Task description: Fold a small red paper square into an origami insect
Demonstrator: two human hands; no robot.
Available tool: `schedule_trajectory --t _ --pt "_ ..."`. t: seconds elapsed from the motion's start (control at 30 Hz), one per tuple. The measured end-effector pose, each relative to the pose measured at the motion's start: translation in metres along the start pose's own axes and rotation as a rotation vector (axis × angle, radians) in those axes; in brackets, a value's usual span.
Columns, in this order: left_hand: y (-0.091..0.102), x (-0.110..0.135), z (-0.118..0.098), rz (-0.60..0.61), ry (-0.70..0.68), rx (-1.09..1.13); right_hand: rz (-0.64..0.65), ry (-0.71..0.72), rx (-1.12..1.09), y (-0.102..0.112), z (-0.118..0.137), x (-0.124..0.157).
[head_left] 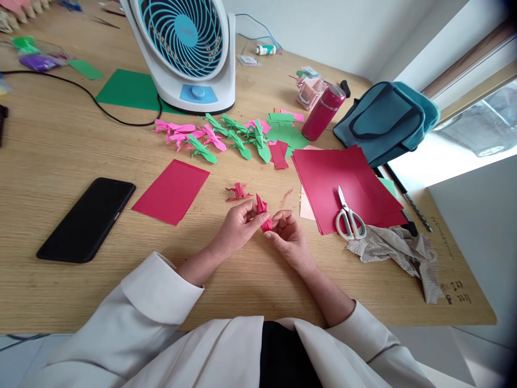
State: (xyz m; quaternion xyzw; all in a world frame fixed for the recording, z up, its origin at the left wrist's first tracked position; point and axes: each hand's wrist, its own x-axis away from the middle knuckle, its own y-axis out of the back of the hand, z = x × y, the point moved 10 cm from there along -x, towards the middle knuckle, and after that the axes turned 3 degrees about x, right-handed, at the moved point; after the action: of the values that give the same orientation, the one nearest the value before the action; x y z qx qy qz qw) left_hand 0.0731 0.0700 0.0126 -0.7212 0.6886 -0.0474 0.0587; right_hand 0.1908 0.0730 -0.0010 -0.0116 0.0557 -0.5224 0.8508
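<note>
I see both hands meet low over the worktop (60, 145), close to the body. The left hand (238, 225) pinches the upper part of the small red fold (263, 211), and the right hand (290, 236) closes on its lower end, I think to hold the creases tight. A finished red figure (238, 191) lies just behind, apart. The scissors (349, 216) rest on the red stack (343, 172), near the right hand
</note>
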Motion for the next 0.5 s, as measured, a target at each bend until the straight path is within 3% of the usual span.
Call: schedule_trajectory --t 0.2,0.5 --pt "0.002 0.001 0.002 -0.042 -0.013 0.000 -0.027 0.077 -0.039 0.000 0.010 0.001" --pt "-0.001 0.002 -0.008 -0.031 -0.071 0.013 -0.036 0.026 0.057 0.005 0.006 0.004"
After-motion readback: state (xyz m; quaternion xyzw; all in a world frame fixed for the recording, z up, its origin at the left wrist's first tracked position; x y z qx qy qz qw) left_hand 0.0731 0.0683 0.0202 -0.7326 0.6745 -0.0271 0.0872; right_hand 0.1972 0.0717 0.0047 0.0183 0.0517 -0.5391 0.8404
